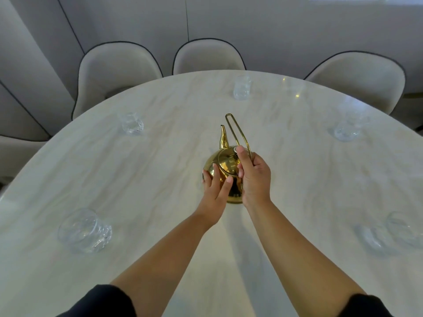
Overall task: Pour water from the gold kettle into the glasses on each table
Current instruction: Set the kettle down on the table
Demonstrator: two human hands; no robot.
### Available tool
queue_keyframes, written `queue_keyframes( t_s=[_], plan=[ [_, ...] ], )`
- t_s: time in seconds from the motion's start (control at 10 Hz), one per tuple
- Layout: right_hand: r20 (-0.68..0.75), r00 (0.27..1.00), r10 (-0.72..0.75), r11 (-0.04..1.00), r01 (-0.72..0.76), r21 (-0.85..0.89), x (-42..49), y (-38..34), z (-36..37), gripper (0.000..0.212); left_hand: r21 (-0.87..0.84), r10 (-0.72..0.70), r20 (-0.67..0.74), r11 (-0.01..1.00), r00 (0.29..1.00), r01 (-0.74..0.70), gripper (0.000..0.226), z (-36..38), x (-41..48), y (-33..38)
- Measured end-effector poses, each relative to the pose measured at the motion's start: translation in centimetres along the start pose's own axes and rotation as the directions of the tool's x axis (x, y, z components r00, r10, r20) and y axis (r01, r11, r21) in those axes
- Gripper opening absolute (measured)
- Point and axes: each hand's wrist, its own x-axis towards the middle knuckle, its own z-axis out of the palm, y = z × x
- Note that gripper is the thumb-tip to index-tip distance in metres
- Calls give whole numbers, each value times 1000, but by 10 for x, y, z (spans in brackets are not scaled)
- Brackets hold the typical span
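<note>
We see the gold kettle [225,162] standing upright at the middle of a pale, marble-veined oval desk [160,175]. Our right hand [255,179] curls its fingers [242,159] round the thin wire handle [234,126]. Our left hand [215,193] lays straight fingers against the kettle's side, gripping nothing. Clear glasses [132,124] ring the kettle, well apart. Beyond it, cream chairs [208,57] stand before a grey panelled wall [297,26].

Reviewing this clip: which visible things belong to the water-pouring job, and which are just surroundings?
Job: gold kettle, right hand gripping its handle, left hand touching its body, far glass, far-left glass, near-left glass, far-right glass, near-right glass, table.
Just there: chairs, wall.
</note>
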Motion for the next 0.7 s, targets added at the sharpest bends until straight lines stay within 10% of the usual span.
queue_keyframes(
  t_s=[0.7],
  plan=[
    [85, 992, -89, 950, 110, -292, -6, -4, -5, 17, 114, -63, 79, 992, 995, 54, 85, -25, 11, 8]
  ],
)
